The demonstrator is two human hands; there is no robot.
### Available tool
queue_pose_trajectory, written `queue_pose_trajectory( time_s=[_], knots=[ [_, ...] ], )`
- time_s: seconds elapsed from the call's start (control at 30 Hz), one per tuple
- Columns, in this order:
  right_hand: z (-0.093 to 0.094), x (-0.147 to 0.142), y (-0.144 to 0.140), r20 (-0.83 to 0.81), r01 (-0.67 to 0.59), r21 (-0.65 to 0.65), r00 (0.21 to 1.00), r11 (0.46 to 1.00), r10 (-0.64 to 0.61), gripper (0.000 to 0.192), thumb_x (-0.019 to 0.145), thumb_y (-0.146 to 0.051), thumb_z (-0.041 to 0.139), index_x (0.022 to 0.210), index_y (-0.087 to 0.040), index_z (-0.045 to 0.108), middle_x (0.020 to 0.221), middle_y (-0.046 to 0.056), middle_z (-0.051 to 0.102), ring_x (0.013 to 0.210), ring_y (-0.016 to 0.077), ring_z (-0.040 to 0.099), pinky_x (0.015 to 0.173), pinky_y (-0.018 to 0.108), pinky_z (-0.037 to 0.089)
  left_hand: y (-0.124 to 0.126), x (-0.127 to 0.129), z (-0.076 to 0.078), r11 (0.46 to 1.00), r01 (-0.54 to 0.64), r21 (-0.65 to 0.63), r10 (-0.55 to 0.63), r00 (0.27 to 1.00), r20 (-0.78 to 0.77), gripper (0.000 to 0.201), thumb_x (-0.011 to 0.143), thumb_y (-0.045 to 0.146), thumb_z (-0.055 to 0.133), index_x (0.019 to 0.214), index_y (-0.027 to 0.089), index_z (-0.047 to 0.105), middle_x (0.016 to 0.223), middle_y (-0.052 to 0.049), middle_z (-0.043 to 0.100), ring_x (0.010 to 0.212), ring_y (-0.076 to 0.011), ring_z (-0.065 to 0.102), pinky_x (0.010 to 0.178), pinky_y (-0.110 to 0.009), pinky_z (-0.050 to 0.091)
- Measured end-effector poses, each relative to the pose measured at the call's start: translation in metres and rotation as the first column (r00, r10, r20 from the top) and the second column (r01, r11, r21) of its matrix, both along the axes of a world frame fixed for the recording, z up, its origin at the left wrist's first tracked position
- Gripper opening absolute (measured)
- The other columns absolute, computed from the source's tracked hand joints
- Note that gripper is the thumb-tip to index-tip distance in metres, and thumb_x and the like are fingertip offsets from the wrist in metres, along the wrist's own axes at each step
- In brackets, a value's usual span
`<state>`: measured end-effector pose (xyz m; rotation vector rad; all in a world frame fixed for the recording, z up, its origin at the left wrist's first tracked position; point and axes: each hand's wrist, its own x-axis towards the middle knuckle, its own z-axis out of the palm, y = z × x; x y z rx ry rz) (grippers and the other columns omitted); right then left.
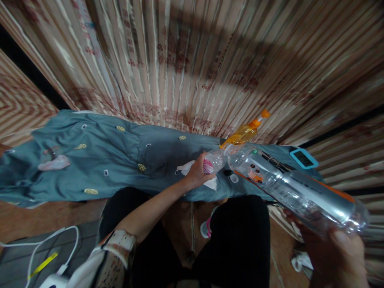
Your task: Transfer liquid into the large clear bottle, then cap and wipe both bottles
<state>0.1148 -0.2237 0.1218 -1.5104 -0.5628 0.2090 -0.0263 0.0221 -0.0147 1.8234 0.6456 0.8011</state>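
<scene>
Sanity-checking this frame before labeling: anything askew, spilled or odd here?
No spill visible. The large clear bottle lies tilted almost flat in the right hand, its neck meeting the small bottle held in the left hand. The blue cloth is rumpled, with crumpled white paper on it. An orange bottle leans behind.

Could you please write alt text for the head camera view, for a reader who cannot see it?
The right hand holds a large clear bottle tilted toward a small bottle held by the left hand. They are above a blue cloth, with an orange bottle behind.
</scene>
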Motion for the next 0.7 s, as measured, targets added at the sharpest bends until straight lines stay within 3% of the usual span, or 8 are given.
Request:
queue_pose_trajectory(
  time_s=[0.17, 0.4, 0.7],
  knots=[
    [0.007, -0.014, 0.002, -0.043, -0.02, 0.013, 0.999, 1.0, 0.02, 0.052, 0.055, -0.035, 0.073, 0.105, -0.021, 0.065, 0.112, 0.01, 0.062, 0.11, 0.0354, 0.057, 0.078, 0.05, 0.056, -0.001, -0.001, 0.003, 1.0, -0.006, -0.019, 0.005, 1.0, -0.018, 0.089, 0.063, 0.025, 0.078, 0.138, 0.014, 0.032, 0.134, -0.017, 0.053, 0.122, -0.0327, 0.053, 0.105, -0.049, 0.042],
    [0.001, -0.003, 0.0, -0.044, -0.013, 0.043, 0.999, 0.999, 0.014, 0.055, 0.05, -0.037, 0.076, 0.102, -0.021, 0.066, 0.103, 0.008, 0.064, 0.086, 0.0279, 0.061, 0.068, 0.045, 0.058, -0.001, 0.0, 0.003, 0.999, -0.002, -0.032, 0.002, 1.0, -0.011, 0.09, 0.062, 0.024, 0.079, 0.138, 0.014, 0.033, 0.132, -0.017, 0.054, 0.122, -0.0332, 0.053, 0.106, -0.049, 0.042],
    [0.005, -0.002, 0.002, -0.053, -0.037, 0.045, 0.998, 0.998, 0.039, 0.056, 0.047, -0.034, 0.076, 0.1, -0.02, 0.065, 0.107, 0.012, 0.062, 0.078, 0.0259, 0.06, 0.066, 0.046, 0.057, 0.0, 0.0, 0.0, 1.0, -0.005, -0.007, 0.005, 1.0, -0.026, 0.091, 0.062, 0.024, 0.079, 0.138, 0.015, 0.031, 0.139, -0.017, 0.049, 0.127, -0.0329, 0.05, 0.109, -0.049, 0.039]
  ],
)
